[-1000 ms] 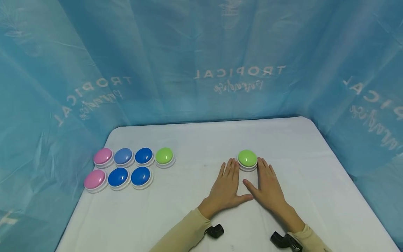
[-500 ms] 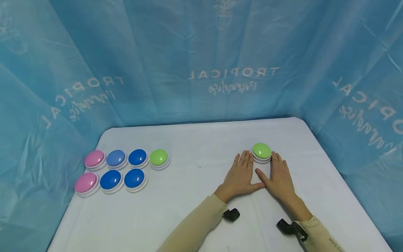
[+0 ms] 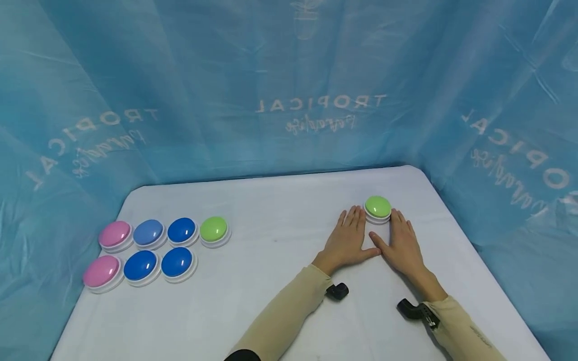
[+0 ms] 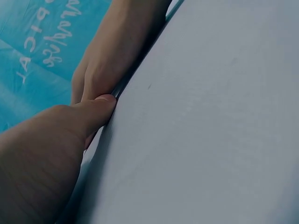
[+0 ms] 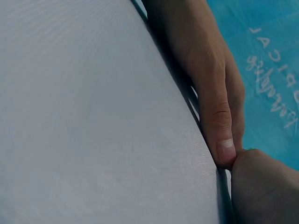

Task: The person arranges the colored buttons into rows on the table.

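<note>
A green domed push button (image 3: pixel 378 206) on a white round base stands toward the right of the table. Along its left side lie the straight fingers of my left hand (image 3: pixel 345 239). My right hand (image 3: pixel 405 250) has its straight fingers against the opposite side. Both palms face down, and the thumb tips meet below the button. The left wrist view shows my left hand (image 4: pixel 42 149) with its thumb reaching the other hand at the table surface. In the right wrist view, the thumb of my right hand (image 5: pixel 210 88) meets the left thumb; the button's dome is mostly hidden there.
At the left of the white table (image 3: pixel 271 301) stand several more buttons in two rows: pink (image 3: pixel 115 233), light blue (image 3: pixel 148 232), dark blue (image 3: pixel 181 229) and another green button (image 3: pixel 213 229). Blue printed curtains (image 3: pixel 316 60) surround the table's back and sides.
Both hands and the green button between them have moved right and toward the table's back. The head view has shifted slightly right. The rows of buttons at the left keep their arrangement.
</note>
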Tool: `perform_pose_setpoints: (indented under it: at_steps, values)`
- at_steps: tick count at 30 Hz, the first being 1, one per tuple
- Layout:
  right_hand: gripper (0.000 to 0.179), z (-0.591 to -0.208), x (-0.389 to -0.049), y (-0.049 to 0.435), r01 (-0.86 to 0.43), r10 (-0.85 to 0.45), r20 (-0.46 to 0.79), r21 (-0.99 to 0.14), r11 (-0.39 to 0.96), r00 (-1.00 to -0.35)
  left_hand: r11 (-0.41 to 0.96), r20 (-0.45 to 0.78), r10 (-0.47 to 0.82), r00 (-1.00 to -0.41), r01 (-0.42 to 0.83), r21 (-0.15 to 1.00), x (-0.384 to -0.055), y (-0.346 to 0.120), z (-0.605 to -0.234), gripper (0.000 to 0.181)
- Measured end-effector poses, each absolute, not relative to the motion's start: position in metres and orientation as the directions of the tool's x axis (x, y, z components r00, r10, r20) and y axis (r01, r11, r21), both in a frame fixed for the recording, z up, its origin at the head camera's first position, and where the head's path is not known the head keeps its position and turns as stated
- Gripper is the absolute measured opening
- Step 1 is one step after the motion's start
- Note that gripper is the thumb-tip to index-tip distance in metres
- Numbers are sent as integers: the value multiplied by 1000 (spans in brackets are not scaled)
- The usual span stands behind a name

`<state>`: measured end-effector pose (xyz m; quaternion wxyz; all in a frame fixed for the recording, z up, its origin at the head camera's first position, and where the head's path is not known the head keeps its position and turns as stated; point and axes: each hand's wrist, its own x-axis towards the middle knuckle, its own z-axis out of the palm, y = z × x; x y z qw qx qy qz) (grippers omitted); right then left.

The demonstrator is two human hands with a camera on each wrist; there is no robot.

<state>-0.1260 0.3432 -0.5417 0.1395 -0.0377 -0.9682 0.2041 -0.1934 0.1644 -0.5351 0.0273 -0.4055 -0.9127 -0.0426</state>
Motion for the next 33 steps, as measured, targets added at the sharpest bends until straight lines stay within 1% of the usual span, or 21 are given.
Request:
perform_pose_setpoints:
  at_steps: [9, 14, 17, 20, 25, 29, 33]
  values:
    - [97, -541, -128, 336, 14, 133, 269, -402, 915, -954, 665, 86, 735, -672, 740, 98, -198, 157, -534, 108]
    - [96, -542, -134, 333, 6, 125, 272, -400, 916, -954, 685, 92, 716, -692, 721, 102, -202, 153, -535, 102]
    - [92, -543, -131, 328, 11, 130, 280, -390, 921, -951, 703, 95, 699, -708, 706, 90, -203, 149, -537, 95]
    - [86, -544, -121, 321, 39, 147, 282, -356, 934, -948, 706, 99, 697, -711, 703, 84, -199, 145, -538, 88]
    - [80, -547, -105, 303, 48, 140, 296, -299, 953, -945, 689, 119, 716, -688, 724, 40, -187, 133, -538, 82]
    - [78, -548, -97, 280, -4, 90, 311, -289, 957, -946, 671, 124, 735, -667, 741, 7, -175, 109, -541, 78]
    - [75, -550, -89, 257, -55, 43, 330, -281, 958, -943, 642, 141, 758, -637, 767, 11, -160, 86, -544, 70]
